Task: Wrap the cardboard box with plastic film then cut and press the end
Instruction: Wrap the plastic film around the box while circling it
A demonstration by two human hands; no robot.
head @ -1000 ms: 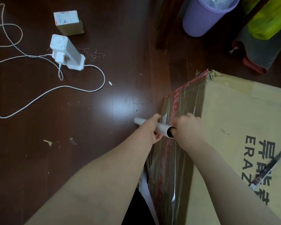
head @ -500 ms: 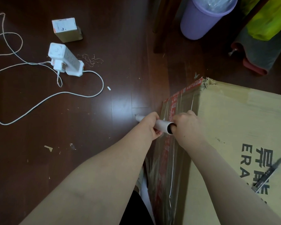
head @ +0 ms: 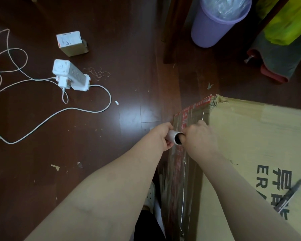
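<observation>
While the left hand [head: 163, 136] is gripping the stiff film roll [head: 172, 136] and the right hand [head: 201, 139] is clutching its open end beside the cardboard box's [head: 250, 136] left side on the floor [head: 94, 171], the plastic film [head: 184, 180] is probably behaving thin, clingy, tear-prone.

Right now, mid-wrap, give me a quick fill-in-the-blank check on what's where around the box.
1. Counting the left hand and right hand, ____ hands grip the film roll.
2. The utility knife lies on ____ of the cardboard box.
3. The waste bin beyond the cardboard box is ____ in colour.
4. The power strip on the floor has a ____ casing.
Missing words: two; top; purple; white.
</observation>
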